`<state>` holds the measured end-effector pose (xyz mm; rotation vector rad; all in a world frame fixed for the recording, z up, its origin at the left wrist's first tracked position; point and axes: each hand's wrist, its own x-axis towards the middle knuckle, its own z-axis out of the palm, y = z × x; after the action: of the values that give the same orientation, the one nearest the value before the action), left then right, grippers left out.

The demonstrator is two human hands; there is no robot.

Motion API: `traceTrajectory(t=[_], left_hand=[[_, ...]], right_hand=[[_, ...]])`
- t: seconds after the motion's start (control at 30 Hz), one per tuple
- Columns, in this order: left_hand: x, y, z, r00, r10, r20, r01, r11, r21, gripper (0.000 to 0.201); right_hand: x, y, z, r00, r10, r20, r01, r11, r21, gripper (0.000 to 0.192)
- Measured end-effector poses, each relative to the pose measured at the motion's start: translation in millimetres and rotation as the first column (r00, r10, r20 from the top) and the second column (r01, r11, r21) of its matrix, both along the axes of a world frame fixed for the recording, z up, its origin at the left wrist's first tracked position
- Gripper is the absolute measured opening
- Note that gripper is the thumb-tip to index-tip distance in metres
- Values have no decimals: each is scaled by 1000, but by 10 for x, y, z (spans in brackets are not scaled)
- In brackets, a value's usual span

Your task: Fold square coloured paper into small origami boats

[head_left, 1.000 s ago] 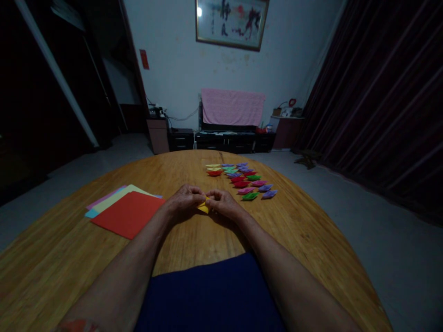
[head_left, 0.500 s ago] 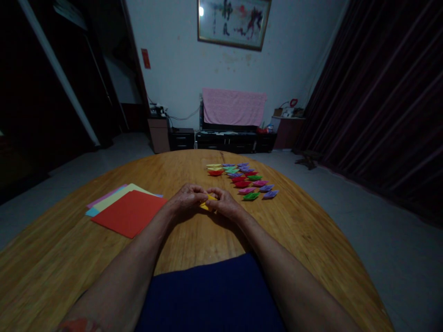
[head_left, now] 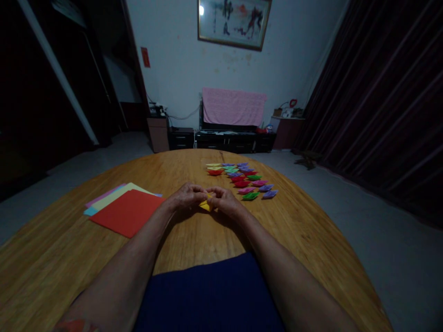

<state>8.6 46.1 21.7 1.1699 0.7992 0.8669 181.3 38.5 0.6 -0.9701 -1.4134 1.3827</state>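
While our left hand (head_left: 187,197) and right hand (head_left: 224,203) pinch the yellow paper (head_left: 205,206) between them, fingers (head_left: 200,197) block its ends, leaving long axis and direction unclear. Paper boats (head_left: 242,184) lie beyond our right hand, coloured sheets (head_left: 128,212) left of our left.

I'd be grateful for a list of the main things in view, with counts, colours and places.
Table: one, brown, foreground.
Folded paper: one, yellow, below view's centre.
Paper sheets: several, red topmost, yellow, blue, pink; table's left.
Boat-like shapes: about twenty, multicoloured, table's right.
Framed picture: one, gold-edged, high at back.
Cloth: one, pink, beyond table.
Low cabinets: several, black, beneath cloth.
Curtain: one, dark purple, right.
Garment: one, navy, bottom centre.
Left grip: one, bare, on folded paper.
Right grip: one, bare, likewise.
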Motion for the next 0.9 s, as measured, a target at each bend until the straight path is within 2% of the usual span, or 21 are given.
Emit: traceTrajectory(t=[0.2, 0.43, 0.57, 0.77, 0.9], left_hand=[[-80, 31, -42, 995, -4, -101, -1, 999, -48, 19], [-11, 59, -150, 1000, 10, 14, -10, 999, 30, 12], [-23, 82, -157, 1000, 15, -2, -15, 997, 72, 13], [-25, 105, -154, 991, 95, -99, -81, 987, 137, 17], [-19, 73, -105, 992, 92, -89, -79, 987, 139, 16]], right_hand=[[-32, 72, -81, 969, -223, -110, 225, 974, 5, 39], [-31, 53, -6, 974, -213, -77, 215, 976, 28, 34], [-47, 36, 11, 961, -229, -153, 235, 972, 19, 33], [-56, 48, 13, 951, -245, -188, 242, 969, -39, 36], [-64, 37, 31, 941, -240, -239, 226, 970, -85, 38]])
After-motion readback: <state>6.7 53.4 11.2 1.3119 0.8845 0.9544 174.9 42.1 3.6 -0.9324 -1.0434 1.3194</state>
